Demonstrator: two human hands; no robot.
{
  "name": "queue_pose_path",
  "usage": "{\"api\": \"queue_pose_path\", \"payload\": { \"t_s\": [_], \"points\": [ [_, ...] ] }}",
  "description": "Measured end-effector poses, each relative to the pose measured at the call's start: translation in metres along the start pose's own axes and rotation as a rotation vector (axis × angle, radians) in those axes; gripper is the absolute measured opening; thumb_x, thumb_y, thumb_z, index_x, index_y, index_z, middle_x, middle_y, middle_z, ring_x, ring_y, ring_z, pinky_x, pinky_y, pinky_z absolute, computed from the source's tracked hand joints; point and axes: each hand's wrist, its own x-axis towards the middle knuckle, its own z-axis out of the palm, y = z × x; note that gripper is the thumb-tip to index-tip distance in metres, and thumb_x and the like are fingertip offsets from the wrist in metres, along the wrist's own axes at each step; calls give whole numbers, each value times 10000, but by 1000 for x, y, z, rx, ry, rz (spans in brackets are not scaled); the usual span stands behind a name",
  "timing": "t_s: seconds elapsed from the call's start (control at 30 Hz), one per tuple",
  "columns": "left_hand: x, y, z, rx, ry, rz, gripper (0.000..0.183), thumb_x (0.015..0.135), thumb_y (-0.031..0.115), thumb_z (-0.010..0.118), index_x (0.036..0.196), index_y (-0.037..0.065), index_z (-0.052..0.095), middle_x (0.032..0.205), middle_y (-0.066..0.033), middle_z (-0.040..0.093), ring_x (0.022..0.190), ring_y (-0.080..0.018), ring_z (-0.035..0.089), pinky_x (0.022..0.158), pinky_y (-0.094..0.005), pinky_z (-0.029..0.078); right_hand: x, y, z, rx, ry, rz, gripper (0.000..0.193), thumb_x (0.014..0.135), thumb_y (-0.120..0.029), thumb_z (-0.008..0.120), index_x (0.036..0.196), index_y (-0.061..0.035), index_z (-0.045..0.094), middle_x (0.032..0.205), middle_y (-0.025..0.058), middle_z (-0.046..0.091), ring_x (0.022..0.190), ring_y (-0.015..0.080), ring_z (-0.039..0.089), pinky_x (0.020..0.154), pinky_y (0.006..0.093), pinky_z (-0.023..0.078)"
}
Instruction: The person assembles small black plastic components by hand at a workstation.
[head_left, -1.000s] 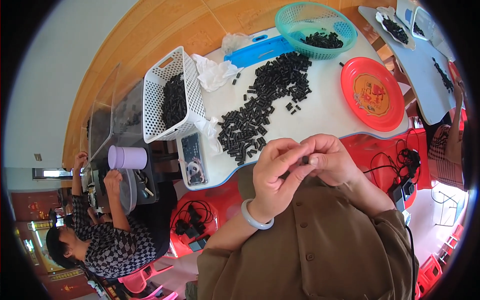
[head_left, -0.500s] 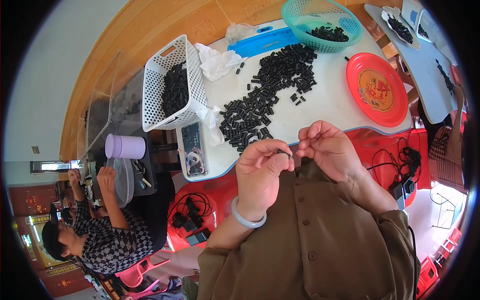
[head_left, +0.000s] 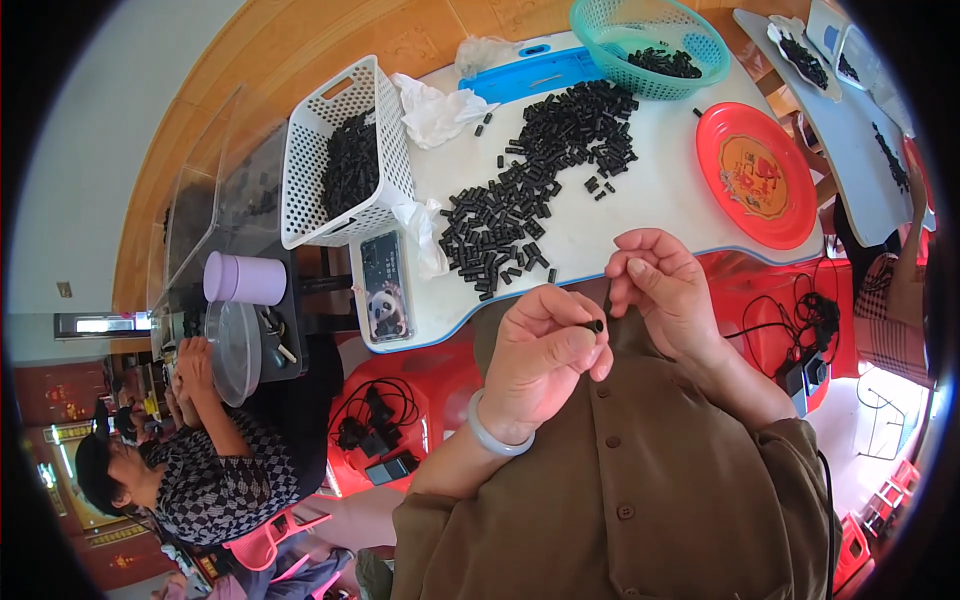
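Observation:
My left hand (head_left: 540,352), with a pale bangle on its wrist, pinches a small black tube-shaped piece (head_left: 597,326) between thumb and fingers, its round open end showing. Close beside it on the right, my right hand (head_left: 665,290) has thumb and fingertips pressed together; whatever they hold, if anything, is too small to make out. Both hands are raised in front of my chest at the near edge of the white table (head_left: 640,215). Beyond them, a large loose pile of similar black pieces (head_left: 500,225) spreads over the tabletop.
A white perforated basket (head_left: 395,165) and a green colander (head_left: 715,70) hold more black pieces. A red plate (head_left: 785,225) bears small bits. Around them lie a phone (head_left: 385,290), crumpled tissue (head_left: 432,110) and a blue tray (head_left: 520,78). Another person (head_left: 220,470) sits at left.
My left hand has moved slightly right and down, turning the black piece's end into view. My right hand has shifted a little right. The other person's hands at left have come together lower.

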Motion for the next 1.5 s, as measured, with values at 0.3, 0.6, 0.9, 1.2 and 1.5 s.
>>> {"api": "queue_pose_path", "payload": {
  "t_s": [0.3,0.6,0.9,1.2,1.5],
  "points": [
    [-6,-6,-1,162,-35,62,147,789,-86,656,859,12,573,924,-140,620,687,-164,577,616,-306,491,-10,-5,4,-120,-19,-44,289,955,-7,429,1239,17,479,986,124,643,776,154,638,688,276,544],
    [-2,-19,3,282,31,93,144,813,-37,664,883,39,563,954,-143,637,693,-155,575,620,-326,499,-18,-20,13,-841,-219,-742,457,908,43,479,1350,57,364,1038,167,654,777,209,639,673,290,529],
    [-1,-26,4,383,45,201,178,802,-97,674,939,-23,588,994,-94,627,877,-131,616,775,-253,533,-16,-33,21,-1089,-354,-894,426,906,-36,482,1305,93,412,1007,177,669,947,330,649,831,404,510],
    [0,-24,-7,498,-17,295,174,799,-105,674,935,-28,599,1007,-87,625,904,-116,602,788,-244,518,-11,-29,21,-1102,-429,-835,379,957,-91,444,1288,91,425,1006,192,667,977,353,646,852,423,502],
    [-3,-23,-12,411,-12,301,172,807,-86,679,934,-15,589,976,-74,636,855,-96,603,754,-234,515,-8,-30,25,-1058,-553,-758,445,933,-134,509,1314,78,421,1172,218,597,1100,376,579,946,449,449]
  ]
}}
